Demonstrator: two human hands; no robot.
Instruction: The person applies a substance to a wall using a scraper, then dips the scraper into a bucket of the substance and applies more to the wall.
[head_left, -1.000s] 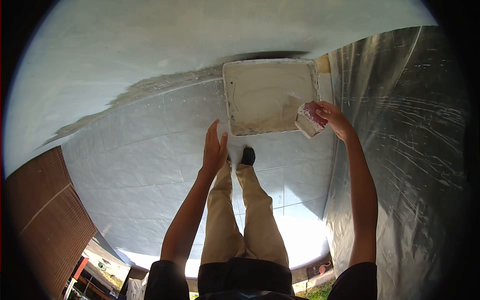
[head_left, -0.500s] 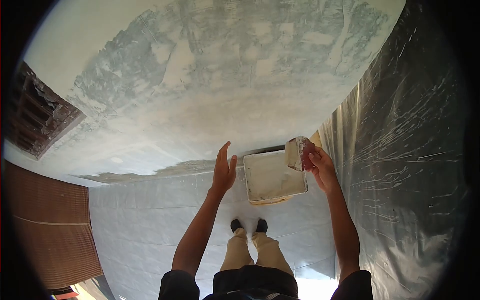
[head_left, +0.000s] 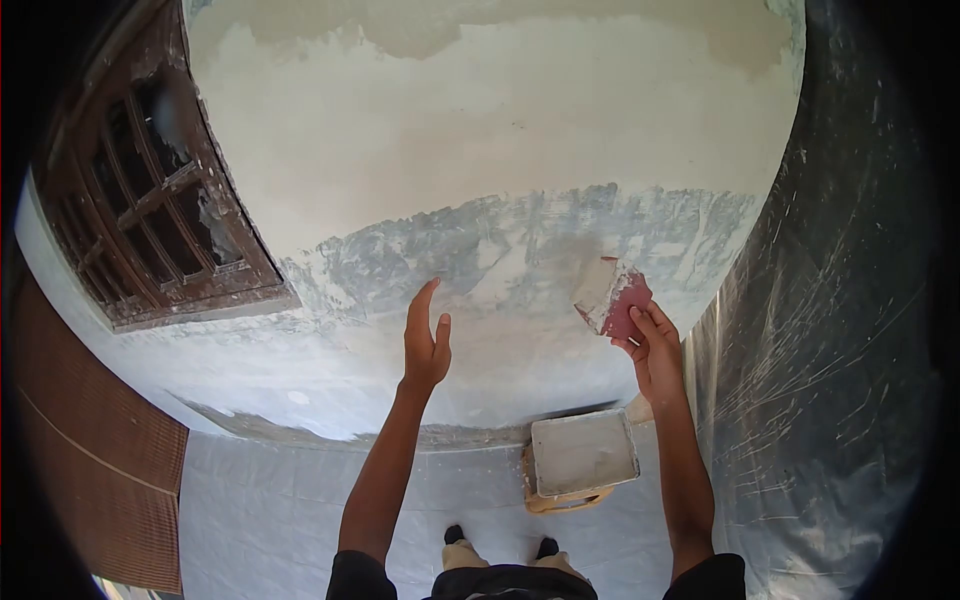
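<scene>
Between thumb and fingers of my right hand (head_left: 652, 352) is a flat maroon putty spreader (head_left: 628, 306), its left part caked with pale putty. It is held up in front of the wall (head_left: 510, 120), which carries pale filler and a band of patchy grey. My left hand (head_left: 427, 340) holds nothing and is raised before the same wall, fingers stretched upward and thumb apart. Below my right hand, a shallow rectangular tray (head_left: 541, 452) of pale putty rests on a yellowish stand (head_left: 568, 503).
A brown barred window (head_left: 160, 200) with pale splashes is set in the wall at left. A brown ribbed blind or mat (head_left: 95, 470) lies lower left. Splattered plastic sheeting (head_left: 810, 350) hangs at right. Grey sheeting (head_left: 300, 510) covers the floor around my feet.
My view has tilted up, showing more wall and window. My right hand has lifted the putty spreader from over the tray to before the wall. My left hand stays open.
</scene>
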